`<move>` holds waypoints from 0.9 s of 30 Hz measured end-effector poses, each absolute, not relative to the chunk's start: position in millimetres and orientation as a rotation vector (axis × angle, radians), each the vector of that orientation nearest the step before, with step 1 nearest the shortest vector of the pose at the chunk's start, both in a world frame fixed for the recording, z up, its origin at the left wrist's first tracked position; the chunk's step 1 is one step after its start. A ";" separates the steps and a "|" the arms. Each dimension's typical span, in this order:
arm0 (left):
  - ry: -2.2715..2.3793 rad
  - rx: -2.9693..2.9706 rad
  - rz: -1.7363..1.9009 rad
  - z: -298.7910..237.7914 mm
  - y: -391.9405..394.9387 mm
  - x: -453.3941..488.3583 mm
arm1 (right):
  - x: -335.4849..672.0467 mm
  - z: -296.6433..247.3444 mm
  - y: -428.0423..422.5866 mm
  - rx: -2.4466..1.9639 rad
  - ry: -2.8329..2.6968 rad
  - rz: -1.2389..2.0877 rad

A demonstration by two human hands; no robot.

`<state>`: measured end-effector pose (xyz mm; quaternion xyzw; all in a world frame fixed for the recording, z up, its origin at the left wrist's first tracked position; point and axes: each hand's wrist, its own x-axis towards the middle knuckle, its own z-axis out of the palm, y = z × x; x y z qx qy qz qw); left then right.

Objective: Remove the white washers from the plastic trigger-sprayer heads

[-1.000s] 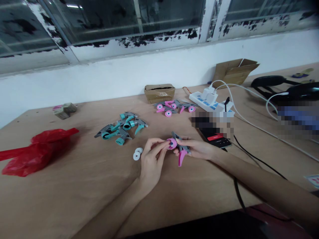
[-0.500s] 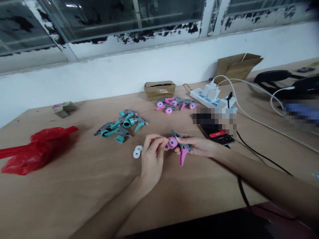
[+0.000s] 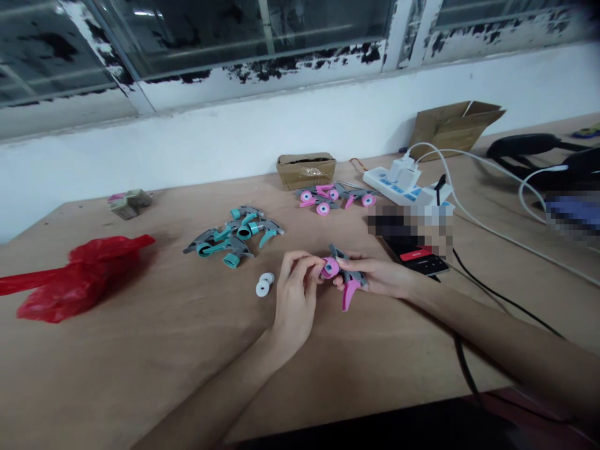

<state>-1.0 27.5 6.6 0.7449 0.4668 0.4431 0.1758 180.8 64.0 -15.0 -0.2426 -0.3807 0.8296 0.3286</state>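
Observation:
A pink-and-grey trigger sprayer head is held above the table by my right hand, whose fingers wrap its grey body. Its pink trigger points down and its round collar faces left. My left hand is closed in a pinch at the edge of that pink collar; whether a small part is also between the fingertips is hidden. Just left of this hand lie a few white ring washers. Several teal-and-grey sprayer heads are piled farther left. More pink-and-grey sprayer heads lie behind, with white discs in their collars.
A red plastic bag lies at the left. A small cardboard box and a larger open carton stand by the wall. To the right are a power strip with white cables and a dark phone.
The whole view has shifted slightly, so things appear a little farther right. Both hands keep nearly the same grip on the sprayer head.

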 end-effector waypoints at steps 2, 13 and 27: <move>1.315 2.096 1.244 7.7 27.0 -0.9 | 181.4 -14.8 63.9 -0.639 -0.994 2.179; 1.226 2.060 1.138 13.5 29.7 -5.5 | 182.4 -11.6 63.5 -0.634 -1.016 2.202; 1.276 2.077 1.184 11.1 29.3 -7.6 | 180.6 -11.1 62.7 -0.679 -1.037 2.165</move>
